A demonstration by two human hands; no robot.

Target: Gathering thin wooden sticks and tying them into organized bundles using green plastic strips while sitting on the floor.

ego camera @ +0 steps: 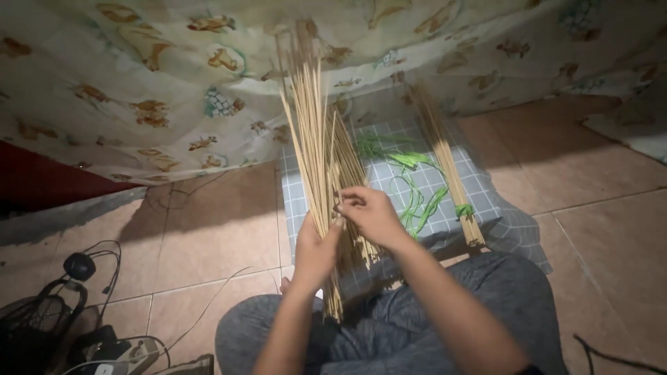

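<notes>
Head view: the left hand [314, 251] is closed around a loose sheaf of thin sticks [321, 149], gripping it low so the long upper part fans up toward the patterned curtain [160, 76]. The right hand [372, 215] rests against the sheaf just above, fingertips pinched narrow on a few sticks. A second, tied bundle [448, 167] lies apart on the checked cloth [389, 177], beside green strips [415, 187].

Risk, as I judge it: the grip sits low and the sheaf is splayed, so outer sticks could slide out and scatter on the floor [208, 222], or the tips could snag the curtain.

Room: open tiles lie left and right; the curtain closes off the far side, the person's knees the near side, and cables and a fan [35, 326] crowd the lower left.
</notes>
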